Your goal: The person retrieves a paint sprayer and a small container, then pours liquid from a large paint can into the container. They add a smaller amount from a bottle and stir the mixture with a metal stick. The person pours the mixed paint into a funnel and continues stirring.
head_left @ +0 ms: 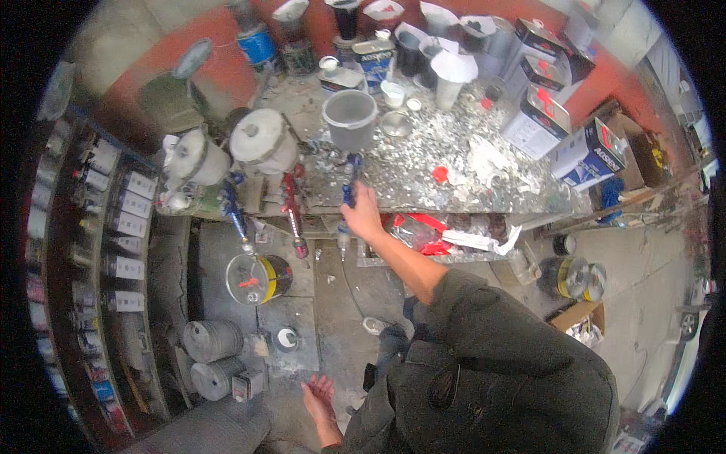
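My right hand (364,212) reaches out to the front edge of the bench, its fingers wrapped around a blue spray gun (350,181). Just behind the gun stands a grey plastic pot (349,130); whether the two touch I cannot tell. From below the gun a thin hose (349,284) hangs toward the floor. Low down, my left hand (321,401) is held away from the bench, fingers apart and nothing in it. To the left of the held gun, a red spray gun (292,208) and another blue spray gun (234,210) hang at the bench edge, below lidded round cups (265,141).
Paint flakes cover the bench top (423,170). Metal cans (535,121) and paper-topped cups (451,76) crowd its back and right. A drawer (423,234) below holds red and white packaging. Shelves (113,242) line the left; a clear-topped bucket (257,280) stands underneath.
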A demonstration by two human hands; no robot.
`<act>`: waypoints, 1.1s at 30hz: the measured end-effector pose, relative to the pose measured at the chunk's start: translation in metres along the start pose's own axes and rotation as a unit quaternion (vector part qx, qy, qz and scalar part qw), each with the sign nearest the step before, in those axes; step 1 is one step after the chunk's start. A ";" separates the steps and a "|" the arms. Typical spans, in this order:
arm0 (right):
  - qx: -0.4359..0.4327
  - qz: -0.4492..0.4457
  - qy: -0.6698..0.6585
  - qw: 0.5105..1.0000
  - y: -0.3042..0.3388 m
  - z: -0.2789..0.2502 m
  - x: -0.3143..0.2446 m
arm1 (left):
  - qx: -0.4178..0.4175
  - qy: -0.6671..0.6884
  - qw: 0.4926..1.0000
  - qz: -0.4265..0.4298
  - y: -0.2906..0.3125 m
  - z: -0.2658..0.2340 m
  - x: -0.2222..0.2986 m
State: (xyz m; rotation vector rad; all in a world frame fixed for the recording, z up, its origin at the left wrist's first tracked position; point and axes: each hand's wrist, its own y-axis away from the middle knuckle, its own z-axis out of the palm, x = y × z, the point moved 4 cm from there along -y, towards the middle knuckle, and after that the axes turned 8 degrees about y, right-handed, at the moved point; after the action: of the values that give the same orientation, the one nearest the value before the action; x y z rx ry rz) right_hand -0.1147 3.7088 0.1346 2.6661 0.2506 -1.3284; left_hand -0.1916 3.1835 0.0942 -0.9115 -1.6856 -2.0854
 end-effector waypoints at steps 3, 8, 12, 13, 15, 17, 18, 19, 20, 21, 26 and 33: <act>-0.160 -0.058 -0.008 0.985 0.056 -0.050 0.033 | -0.027 -0.007 1.000 -0.001 -0.013 -0.004 -0.005; -0.053 -0.199 0.331 0.921 0.126 -0.136 0.148 | -0.063 -0.087 0.994 0.025 -0.016 0.033 0.018; -0.141 -0.118 0.471 0.863 0.123 -0.125 0.217 | -0.127 -0.168 0.977 0.035 -0.030 0.063 0.031; -0.172 -0.088 0.488 0.851 0.119 -0.117 0.224 | -0.147 -0.184 0.971 0.049 -0.027 0.075 0.036; -0.151 -0.109 0.481 0.857 0.127 -0.115 0.216 | -0.170 -0.219 0.959 0.055 -0.021 0.089 0.046; -0.183 -0.105 0.472 0.856 0.130 -0.115 0.216 | -0.184 -0.251 0.949 0.044 -0.021 0.105 0.052; -0.209 -0.101 0.471 0.851 0.146 -0.115 0.214 | -0.190 -0.258 0.946 0.048 -0.027 0.102 0.052; -0.209 -0.107 0.463 0.855 0.156 -0.113 0.208 | -0.192 -0.261 0.945 0.052 -0.032 0.091 0.052; -0.208 -0.106 0.457 0.858 0.167 -0.114 0.208 | -0.198 -0.265 0.942 0.052 -0.037 0.088 0.049; -0.207 -0.107 0.451 0.861 0.175 -0.114 0.209 | -0.197 -0.278 0.938 0.069 -0.042 0.085 0.047; -0.240 -0.083 0.366 0.895 0.175 -0.129 0.207 | -0.203 -0.333 0.909 0.145 -0.038 0.102 0.045; 0.031 0.194 0.285 0.938 0.097 -0.228 0.310 | -0.176 -0.326 0.924 0.099 -0.042 0.091 0.041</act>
State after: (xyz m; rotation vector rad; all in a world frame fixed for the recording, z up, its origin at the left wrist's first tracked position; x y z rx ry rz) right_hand 0.2670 3.6876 0.0281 2.8849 -0.2545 -0.4426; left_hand -0.2219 3.2870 0.0988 -1.9777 -1.3930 -2.1076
